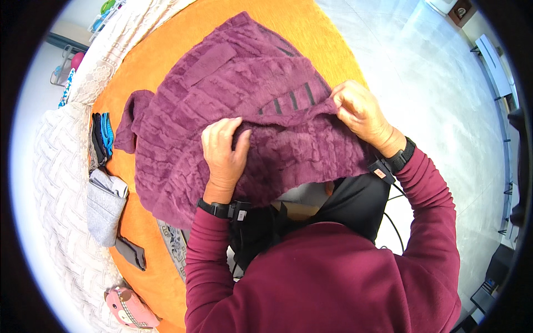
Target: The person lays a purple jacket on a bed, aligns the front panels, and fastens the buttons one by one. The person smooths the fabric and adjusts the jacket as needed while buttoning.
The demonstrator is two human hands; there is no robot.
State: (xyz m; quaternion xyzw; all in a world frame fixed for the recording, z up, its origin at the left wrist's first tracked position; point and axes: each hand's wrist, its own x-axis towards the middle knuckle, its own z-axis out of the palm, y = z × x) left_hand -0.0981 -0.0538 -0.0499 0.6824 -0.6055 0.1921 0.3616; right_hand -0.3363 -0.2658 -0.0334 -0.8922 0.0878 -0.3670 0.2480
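A purple plush garment (187, 104), probably a robe or jacket, lies spread over the orange sofa cover (166, 50) and across my lap. Its dark-striped part shows near the right edge. My right hand (358, 110) pinches a rolled edge of the plush between thumb and fingers. My left hand (225, 150) rests on the same edge further left, thumb apart from the fingers; whether its fingertips grip the cloth is hidden. One sleeve-like piece (133, 120) is folded at the garment's left side. The lower edge hangs over my knees.
Folded grey cloth (106, 208), a dark grey folded piece (131, 253) and folded black and blue items (102, 135) lie along the sofa's left side. A pink bear-faced item (129, 308) lies lower left. Black cables (395, 227) hang beside my right leg.
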